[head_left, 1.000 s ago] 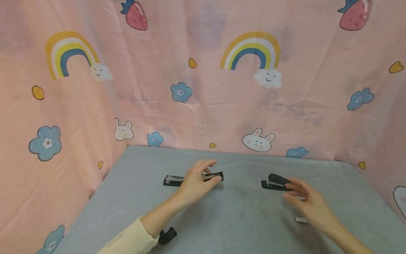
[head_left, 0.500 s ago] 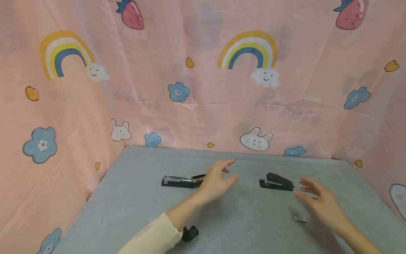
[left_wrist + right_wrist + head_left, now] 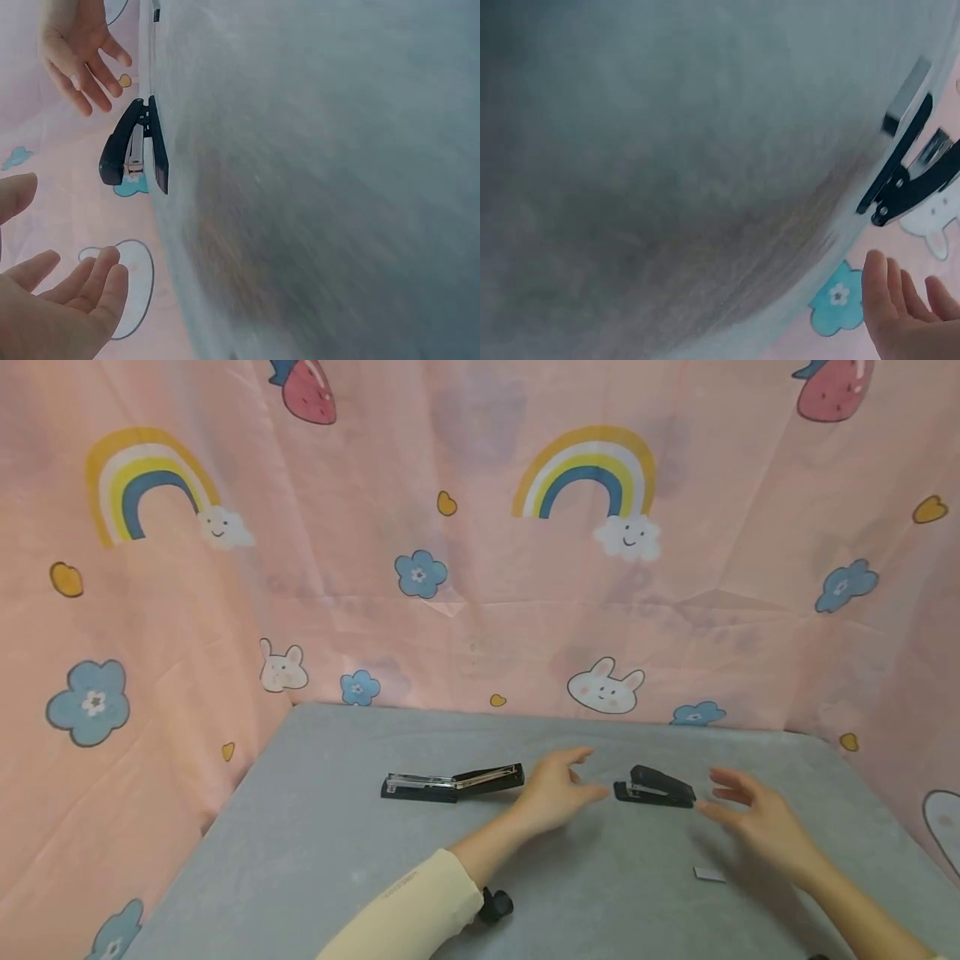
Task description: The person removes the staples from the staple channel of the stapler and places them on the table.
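Observation:
A black stapler (image 3: 654,787) stands on the table between my two hands, its top arm tilted up from the base. My left hand (image 3: 557,792) hovers to the left of it, fingers loosely spread and holding nothing. Close to the stapler's right end is my right hand (image 3: 761,822), also holding nothing, with its fingers apart. In the left wrist view the stapler (image 3: 139,146) lies between my left hand (image 3: 64,307) and my right hand (image 3: 79,52). A second black stapler (image 3: 453,783) lies folded wide open left of my left hand, its metal rail exposed.
A small silvery strip, perhaps staples (image 3: 709,875), lies on the grey table (image 3: 322,877) in front of my right hand. A pink patterned curtain (image 3: 480,635) hangs behind the table and along its sides. A black fitting (image 3: 497,906) sits under my left sleeve.
My left hand has moved right, from over the wide-open stapler toward the other stapler, uncovering the first. My right hand has drawn slightly back from the tilted stapler, which stays in place.

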Motion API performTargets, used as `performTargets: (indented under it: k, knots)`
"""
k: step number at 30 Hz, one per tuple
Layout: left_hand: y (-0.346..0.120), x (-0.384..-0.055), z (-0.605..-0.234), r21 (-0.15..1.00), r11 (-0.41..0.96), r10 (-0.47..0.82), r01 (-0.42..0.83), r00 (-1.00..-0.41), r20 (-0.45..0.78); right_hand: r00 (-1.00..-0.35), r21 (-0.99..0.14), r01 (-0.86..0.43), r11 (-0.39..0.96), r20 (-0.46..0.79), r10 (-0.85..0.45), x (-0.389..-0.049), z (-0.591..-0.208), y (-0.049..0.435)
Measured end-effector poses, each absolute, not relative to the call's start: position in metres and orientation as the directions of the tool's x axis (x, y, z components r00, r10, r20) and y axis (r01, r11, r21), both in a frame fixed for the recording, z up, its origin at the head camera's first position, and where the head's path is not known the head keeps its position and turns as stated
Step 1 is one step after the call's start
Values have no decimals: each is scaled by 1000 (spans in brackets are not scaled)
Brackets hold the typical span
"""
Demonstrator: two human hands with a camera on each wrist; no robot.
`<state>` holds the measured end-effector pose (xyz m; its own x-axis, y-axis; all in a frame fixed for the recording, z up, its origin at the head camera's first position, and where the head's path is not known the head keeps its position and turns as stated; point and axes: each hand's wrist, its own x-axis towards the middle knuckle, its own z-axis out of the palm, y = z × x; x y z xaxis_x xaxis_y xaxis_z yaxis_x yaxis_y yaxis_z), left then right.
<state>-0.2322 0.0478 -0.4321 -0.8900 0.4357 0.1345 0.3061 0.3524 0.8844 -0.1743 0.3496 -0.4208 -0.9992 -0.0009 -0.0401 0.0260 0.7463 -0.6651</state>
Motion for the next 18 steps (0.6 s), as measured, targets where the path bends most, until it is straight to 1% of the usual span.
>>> performTargets:
  k: [5,10,14,18]
  knots:
    - [66,-238,-435,908,316,437,275,-892,118,-998,-665,4,747,-52,-41,-184,-423,355]
    - [85,-239,-437,929,300,408,216,-910,80,-997,-666,-2,746,-60,-56,-192,-425,357]
    - [98,-239,-438,935,311,371,173,-928,48,-993,-675,9,738,-94,-74,-199,-427,356]
    - [106,-238,-438,929,333,345,162,-938,40,-983,-683,6,730,-136,-119,-205,-428,357]
